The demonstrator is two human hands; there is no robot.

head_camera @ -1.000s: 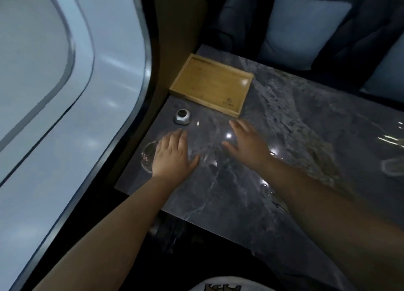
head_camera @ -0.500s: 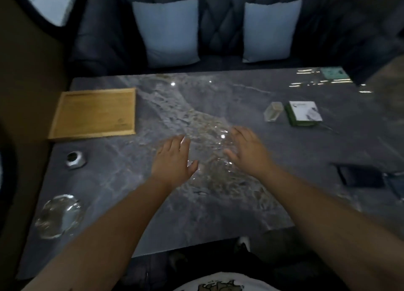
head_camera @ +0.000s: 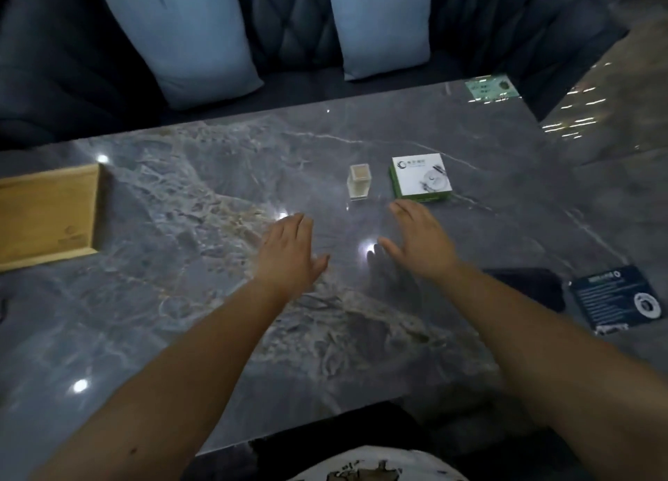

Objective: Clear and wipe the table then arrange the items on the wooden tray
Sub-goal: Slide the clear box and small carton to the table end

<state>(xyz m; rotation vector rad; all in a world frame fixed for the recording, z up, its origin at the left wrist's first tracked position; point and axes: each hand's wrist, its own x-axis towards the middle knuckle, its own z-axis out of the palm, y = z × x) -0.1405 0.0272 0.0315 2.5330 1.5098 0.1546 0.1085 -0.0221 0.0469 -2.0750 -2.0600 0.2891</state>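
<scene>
Left hand and right hand, both flat, fingers spread and empty, over the grey marble table. Wooden tray at the left edge; clear toothpick holder beside a green-and-white box, just beyond the right hand.

both arms outstretched, left hand and right hand flat, empty

Wooden tray flat at table's left edge; clear toothpick holder upright beside white-green box.
</scene>
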